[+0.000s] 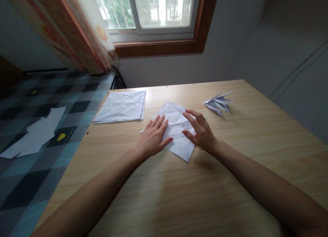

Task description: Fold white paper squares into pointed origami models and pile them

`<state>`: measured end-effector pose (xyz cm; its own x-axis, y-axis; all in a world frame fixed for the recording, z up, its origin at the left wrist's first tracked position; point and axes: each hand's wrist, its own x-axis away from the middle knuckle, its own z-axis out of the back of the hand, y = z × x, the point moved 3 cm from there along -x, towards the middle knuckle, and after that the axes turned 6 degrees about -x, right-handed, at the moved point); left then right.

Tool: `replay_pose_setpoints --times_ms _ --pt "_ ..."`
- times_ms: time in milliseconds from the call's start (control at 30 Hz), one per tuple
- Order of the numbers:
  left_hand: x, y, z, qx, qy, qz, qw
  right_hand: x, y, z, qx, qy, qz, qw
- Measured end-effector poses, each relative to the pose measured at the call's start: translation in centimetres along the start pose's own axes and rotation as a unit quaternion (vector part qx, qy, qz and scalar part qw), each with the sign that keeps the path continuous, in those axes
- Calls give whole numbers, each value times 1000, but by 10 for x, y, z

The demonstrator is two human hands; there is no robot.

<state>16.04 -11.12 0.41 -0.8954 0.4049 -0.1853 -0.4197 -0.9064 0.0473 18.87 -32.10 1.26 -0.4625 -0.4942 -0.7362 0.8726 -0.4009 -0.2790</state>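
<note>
A creased white sheet of paper (176, 127) lies on the wooden table (164, 196), turned so that one corner points toward me. My left hand (155, 136) rests flat on its left part, fingers stretched out. Over the right edge is my right hand (200, 129), its fingers bent and the thumb apart from them. Nothing shows between that thumb and the fingers; whether the fingertips touch the paper is hard to see. The hands cover the sheet's left and right corners in part.
A stack of creased paper sheets (120, 107) lies at the table's far left. Several folded paper pieces (219, 103) sit in a cluster at the far right. Left of the table, white paper scraps (38, 134) lie on a checked bed cover (28, 185). A window stands behind.
</note>
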Motion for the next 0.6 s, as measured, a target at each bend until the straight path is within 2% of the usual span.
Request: replay_pose_setpoints --times_ms 67,167,267,367,600 --pt "1 3 -5 -15 -46 -10 999 0 -3 -11 2 -87 -9 996" --pt "3 11 -7 -27 -58 -22 998 2 -4 -26 14 -214 -31 976" --pt "4 15 -6 -34 -70 -26 997 3 -1 -33 28 -300 -49 952" --pt "4 14 -6 -37 -85 -25 995 3 0 -33 47 -333 -57 940" --pt "5 6 -7 -43 -90 -25 995 11 17 -20 98 -332 -106 932"
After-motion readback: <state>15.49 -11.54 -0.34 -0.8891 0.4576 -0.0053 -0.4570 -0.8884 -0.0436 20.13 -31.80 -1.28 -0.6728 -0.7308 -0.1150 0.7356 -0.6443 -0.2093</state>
